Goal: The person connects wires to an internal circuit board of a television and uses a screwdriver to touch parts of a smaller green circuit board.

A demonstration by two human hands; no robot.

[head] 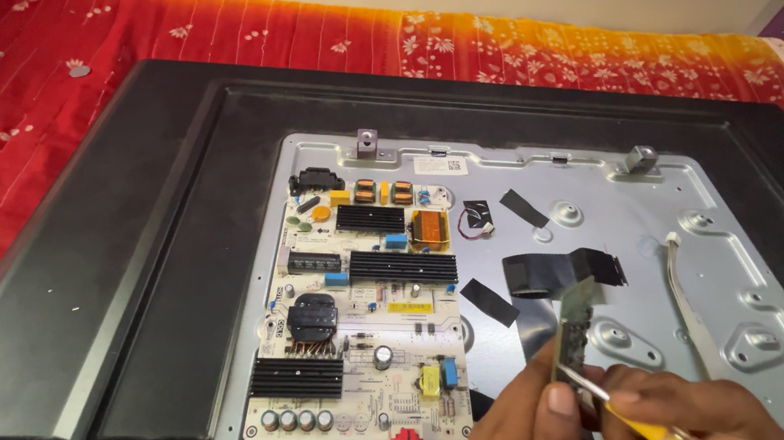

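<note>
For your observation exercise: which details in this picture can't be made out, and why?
- Head view: right hand and yellow-handled tool, cut off by the bottom edge.
- Small green board: lower part hidden by left hand.
- White power board: markings too small.

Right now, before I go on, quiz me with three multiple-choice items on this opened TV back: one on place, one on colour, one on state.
1. Where on the metal chassis does the power supply board sit?
A left part
B right part
C off it, on the cloth

2. What colour is the screwdriver handle?
A blue
B yellow
C green

3. What is the left hand doing?
A resting flat
B holding a small circuit board upright
C holding nothing

Answers: 1 A, the board lies on the plate's left part. 2 B, yellow shows in the right hand. 3 B, fingers grip its lower end.
</note>
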